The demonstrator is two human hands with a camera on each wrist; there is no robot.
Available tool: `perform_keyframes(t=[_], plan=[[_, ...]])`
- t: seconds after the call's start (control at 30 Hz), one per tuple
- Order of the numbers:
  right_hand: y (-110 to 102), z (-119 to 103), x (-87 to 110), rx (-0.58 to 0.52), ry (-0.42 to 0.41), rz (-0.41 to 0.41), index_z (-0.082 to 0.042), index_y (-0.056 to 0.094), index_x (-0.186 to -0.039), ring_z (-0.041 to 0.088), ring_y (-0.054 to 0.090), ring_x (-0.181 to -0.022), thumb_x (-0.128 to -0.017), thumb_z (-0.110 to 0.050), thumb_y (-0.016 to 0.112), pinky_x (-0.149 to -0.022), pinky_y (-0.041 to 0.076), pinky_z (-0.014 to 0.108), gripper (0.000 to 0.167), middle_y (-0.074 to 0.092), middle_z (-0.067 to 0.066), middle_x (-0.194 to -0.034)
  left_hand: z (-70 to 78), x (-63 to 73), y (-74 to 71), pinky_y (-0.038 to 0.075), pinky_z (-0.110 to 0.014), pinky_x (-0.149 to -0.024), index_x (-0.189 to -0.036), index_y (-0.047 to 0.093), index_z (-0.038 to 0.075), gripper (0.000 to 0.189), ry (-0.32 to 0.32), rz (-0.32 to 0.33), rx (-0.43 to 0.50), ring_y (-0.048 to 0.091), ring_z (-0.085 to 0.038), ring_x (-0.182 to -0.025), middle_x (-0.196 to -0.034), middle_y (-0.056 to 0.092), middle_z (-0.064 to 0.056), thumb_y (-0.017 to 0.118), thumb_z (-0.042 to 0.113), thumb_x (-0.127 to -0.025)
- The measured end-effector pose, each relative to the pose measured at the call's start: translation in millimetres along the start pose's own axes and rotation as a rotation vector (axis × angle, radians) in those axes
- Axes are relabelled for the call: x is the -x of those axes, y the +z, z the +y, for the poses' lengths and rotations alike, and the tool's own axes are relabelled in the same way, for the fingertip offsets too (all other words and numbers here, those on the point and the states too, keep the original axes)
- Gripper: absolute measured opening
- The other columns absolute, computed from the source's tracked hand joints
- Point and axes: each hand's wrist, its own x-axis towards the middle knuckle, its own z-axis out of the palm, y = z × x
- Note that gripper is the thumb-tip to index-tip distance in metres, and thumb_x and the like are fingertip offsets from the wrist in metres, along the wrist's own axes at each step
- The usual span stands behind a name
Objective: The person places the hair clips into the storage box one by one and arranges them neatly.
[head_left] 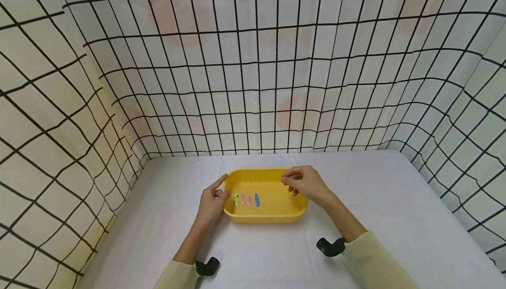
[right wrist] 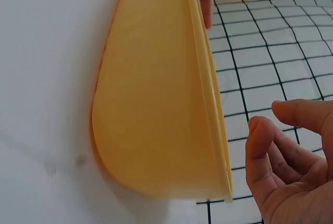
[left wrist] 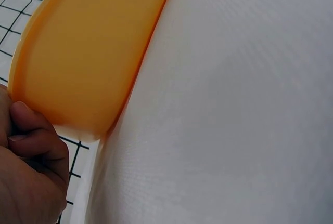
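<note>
A yellow tray [head_left: 276, 218] lies on the white table, with its outer wall [left wrist: 83, 52] large in the left wrist view. Toward its left end, a green hair clip [head_left: 236, 200], two pink hair clips [head_left: 250, 200] and a blue hair clip [head_left: 257, 200] lie side by side in a row. My left hand [head_left: 211, 203] holds the tray's left end, thumb at the rim and index finger stretched along the side. Over the tray's right part hovers my right hand [head_left: 310, 186]. Its thumb and index finger are apart in the right wrist view, with nothing between them.
Black grid netting [head_left: 257, 65] over pale cloth stands behind the table and along both sides. White cloth covers the tabletop [head_left: 371, 188] around the tray. Each wrist wears a black camera mount [head_left: 331, 247] near the sleeve.
</note>
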Motion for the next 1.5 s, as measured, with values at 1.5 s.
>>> perform_keyframes(t=[1.5], plan=[[-64,96,18.0,0.032,0.176,0.114,0.004,0.066,-0.124,0.019,0.068,-0.076,-0.098,-0.023,0.070,-0.066,0.061,0.029,0.037,0.071,0.017,-0.109,-1.4,-0.2,-1.2,0.035,-0.020,-0.040,-0.150,0.056,0.023,0.055,-0.002,0.005,-0.007,0.036,-0.013,-0.042,-0.057,0.041,0.001,0.063,0.013,-0.097]])
